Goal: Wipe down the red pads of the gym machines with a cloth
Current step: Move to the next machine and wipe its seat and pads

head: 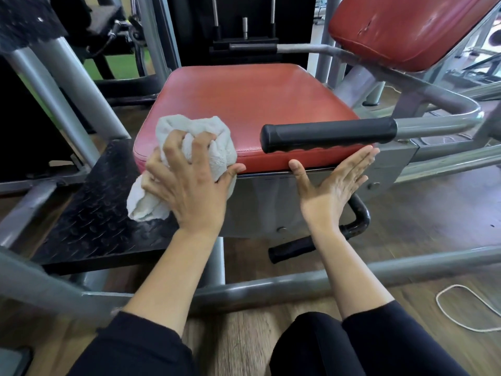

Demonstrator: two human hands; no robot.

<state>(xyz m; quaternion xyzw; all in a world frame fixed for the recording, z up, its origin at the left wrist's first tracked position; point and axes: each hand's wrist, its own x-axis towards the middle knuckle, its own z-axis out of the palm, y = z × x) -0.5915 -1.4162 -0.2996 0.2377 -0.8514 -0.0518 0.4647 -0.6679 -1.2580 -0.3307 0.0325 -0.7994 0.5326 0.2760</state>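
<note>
The left hand (pixel 187 183) grips a bunched white cloth (pixel 195 147) with curled fingers, pressing it on the front left corner of the red seat pad (pixel 252 104), part of the cloth hanging below the pad's edge. The right hand (pixel 330 185) is flat with fingers straight, laid against the pad's front edge and the metal panel (pixel 260 202) under it, just below a black foam handle (pixel 328 137). A second red pad (pixel 406 25) tilts up at the upper right.
</note>
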